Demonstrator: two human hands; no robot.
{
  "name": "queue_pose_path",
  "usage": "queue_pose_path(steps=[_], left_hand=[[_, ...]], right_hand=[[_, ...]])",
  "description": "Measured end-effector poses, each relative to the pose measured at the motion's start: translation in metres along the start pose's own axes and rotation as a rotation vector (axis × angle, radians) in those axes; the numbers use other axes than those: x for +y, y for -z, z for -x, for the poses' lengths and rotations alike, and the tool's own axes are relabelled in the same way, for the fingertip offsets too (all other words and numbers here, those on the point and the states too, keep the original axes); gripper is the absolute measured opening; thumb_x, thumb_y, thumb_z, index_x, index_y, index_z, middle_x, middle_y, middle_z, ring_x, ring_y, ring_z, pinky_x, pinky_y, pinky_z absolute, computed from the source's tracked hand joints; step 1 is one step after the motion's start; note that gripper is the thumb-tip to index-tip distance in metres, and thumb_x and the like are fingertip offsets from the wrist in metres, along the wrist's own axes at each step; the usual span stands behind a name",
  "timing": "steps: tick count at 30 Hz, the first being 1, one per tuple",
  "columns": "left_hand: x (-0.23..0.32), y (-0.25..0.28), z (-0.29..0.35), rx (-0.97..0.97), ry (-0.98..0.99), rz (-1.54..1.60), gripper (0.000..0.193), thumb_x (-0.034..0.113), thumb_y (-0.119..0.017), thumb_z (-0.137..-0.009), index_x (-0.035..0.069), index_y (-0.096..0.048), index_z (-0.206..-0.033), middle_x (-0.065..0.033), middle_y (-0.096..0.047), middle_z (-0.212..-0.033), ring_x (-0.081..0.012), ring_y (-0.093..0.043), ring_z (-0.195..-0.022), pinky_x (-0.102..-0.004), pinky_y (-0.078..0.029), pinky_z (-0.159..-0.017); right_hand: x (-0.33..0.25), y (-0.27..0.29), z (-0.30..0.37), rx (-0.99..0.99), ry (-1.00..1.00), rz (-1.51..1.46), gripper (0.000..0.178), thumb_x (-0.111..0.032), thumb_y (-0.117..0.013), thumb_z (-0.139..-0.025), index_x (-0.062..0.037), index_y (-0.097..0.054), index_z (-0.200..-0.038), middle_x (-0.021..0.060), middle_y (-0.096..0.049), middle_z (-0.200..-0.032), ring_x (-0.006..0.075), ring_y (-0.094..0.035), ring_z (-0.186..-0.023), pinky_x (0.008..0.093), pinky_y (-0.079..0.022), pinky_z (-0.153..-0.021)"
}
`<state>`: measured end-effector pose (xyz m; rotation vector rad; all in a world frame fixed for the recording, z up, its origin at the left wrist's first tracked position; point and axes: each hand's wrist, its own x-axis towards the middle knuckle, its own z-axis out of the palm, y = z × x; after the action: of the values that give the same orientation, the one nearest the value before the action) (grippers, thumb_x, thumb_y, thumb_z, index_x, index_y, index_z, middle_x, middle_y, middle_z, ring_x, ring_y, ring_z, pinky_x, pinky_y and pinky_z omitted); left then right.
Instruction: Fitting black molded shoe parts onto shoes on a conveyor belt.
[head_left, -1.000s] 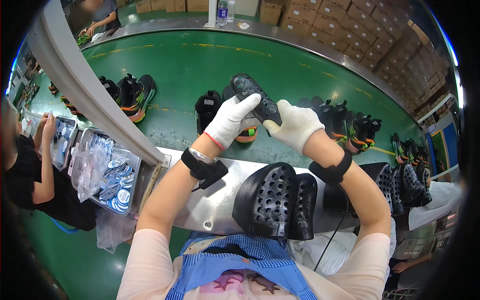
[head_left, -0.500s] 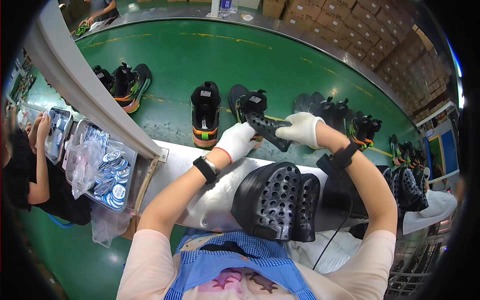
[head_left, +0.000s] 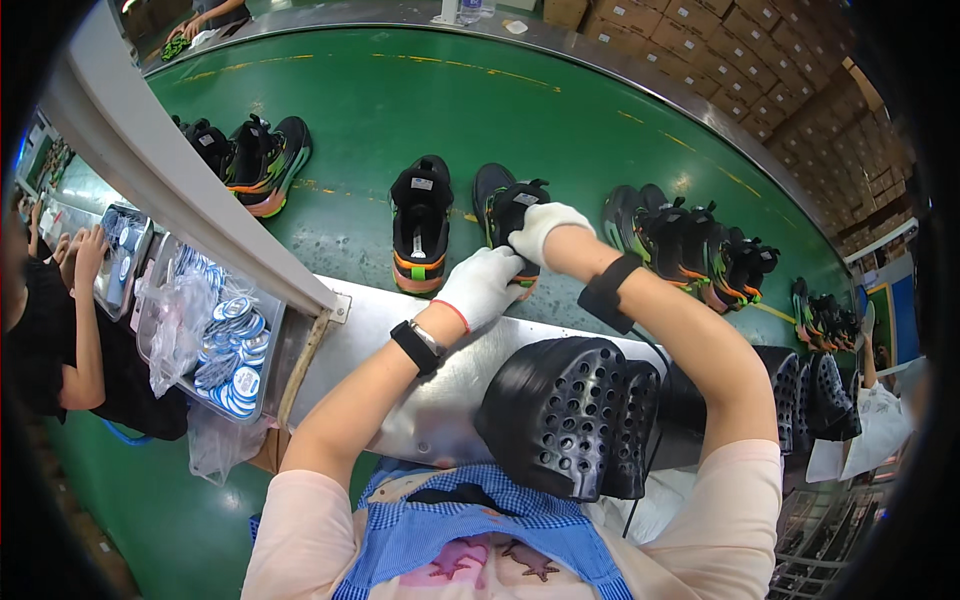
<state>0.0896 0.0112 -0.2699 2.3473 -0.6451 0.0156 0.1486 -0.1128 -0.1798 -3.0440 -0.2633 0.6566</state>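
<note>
A black sneaker (head_left: 497, 194) with orange and green sole trim lies toe-away in front of me. My left hand (head_left: 482, 283), in a white glove, grips it at the heel. Over its opening is my right hand (head_left: 548, 228), also white-gloved, with the fingers bent down and their tips hidden in or behind the shoe. Whatever those fingers hold is out of sight. Just left stands another black sneaker (head_left: 417, 222), its opening and pale inner label showing. Close to me sits a stack of black perforated plastic shoe inserts (head_left: 575, 420).
Several more sneakers stand on the green belt (head_left: 400, 110) at left and right. A white post (head_left: 190, 150) rises at left beside a metal tray (head_left: 262, 375) of round blue-and-white tags and plastic bags. A co-worker's arm (head_left: 88, 330) shows far left. Cartons (head_left: 690, 50) are piled behind.
My right hand has moved left and down onto the sneaker's opening. The perforated black insert it held is now out of sight. My left hand stays at the heel.
</note>
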Motion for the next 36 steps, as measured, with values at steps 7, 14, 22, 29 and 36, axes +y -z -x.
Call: queue_pose_path(steps=[7, 14, 22, 29, 36], left_hand=[[0.003, 0.005, -0.02, -0.217, 0.18, 0.033, 0.039, 0.042, -0.066, -0.083, 0.008, -0.068, -0.101, -0.0168, -0.069, -0.099, -0.0357, -0.065, -0.094, -0.0419, -0.052, -0.083], [0.0, 0.005, -0.043, -0.576, 0.245, -0.261, 0.042, 0.047, -0.057, -0.084, 0.01, -0.071, -0.099, -0.0164, -0.07, -0.097, -0.0342, -0.067, -0.093, -0.0393, -0.052, -0.083], [-0.01, 0.001, -0.057, -0.689, 0.237, -0.274, 0.042, 0.046, -0.056, -0.084, 0.009, -0.071, -0.096, -0.0157, -0.07, -0.095, -0.0336, -0.067, -0.089, -0.0383, -0.053, -0.081], [0.026, 0.02, -0.063, -0.688, 0.299, -0.315, 0.037, 0.04, -0.056, -0.082, 0.009, -0.072, -0.095, -0.0133, -0.071, -0.095, -0.0283, -0.069, -0.089, -0.0361, -0.054, -0.081], [0.024, 0.007, -0.057, -0.63, 0.271, -0.408, 0.043, 0.044, -0.056, -0.08, 0.008, -0.072, -0.099, -0.0167, -0.07, -0.1, -0.0314, -0.067, -0.095, -0.037, -0.053, -0.082]], right_hand=[[0.0, -0.034, -0.028, 0.142, -0.001, 0.017, 0.029, -0.02, -0.057, -0.084, -0.0028, -0.069, -0.105, 0.0206, -0.068, -0.105, 0.0361, -0.066, -0.098, 0.0415, -0.054, -0.084], [-0.006, 0.0, -0.017, -0.055, 0.198, 0.235, 0.026, -0.019, -0.063, -0.081, -0.0094, -0.073, -0.103, 0.0157, -0.069, -0.109, 0.0315, -0.067, -0.099, 0.0396, -0.055, -0.083], [-0.014, -0.011, -0.037, 0.056, 0.245, 0.482, 0.024, -0.015, -0.063, -0.081, -0.0146, -0.074, -0.102, 0.0096, -0.071, -0.107, 0.0251, -0.069, -0.097, 0.0368, -0.056, -0.077], [0.007, -0.025, -0.049, 0.169, 0.28, 0.393, 0.027, -0.021, -0.063, -0.081, -0.009, -0.071, -0.104, 0.0156, -0.069, -0.106, 0.031, -0.069, -0.096, 0.0389, -0.055, -0.078], [0.037, 0.024, 0.026, -0.007, 0.233, -0.039, 0.035, -0.037, -0.058, -0.086, -0.0114, -0.069, -0.108, 0.017, -0.068, -0.104, 0.0338, -0.064, -0.098, 0.038, -0.05, -0.087]])
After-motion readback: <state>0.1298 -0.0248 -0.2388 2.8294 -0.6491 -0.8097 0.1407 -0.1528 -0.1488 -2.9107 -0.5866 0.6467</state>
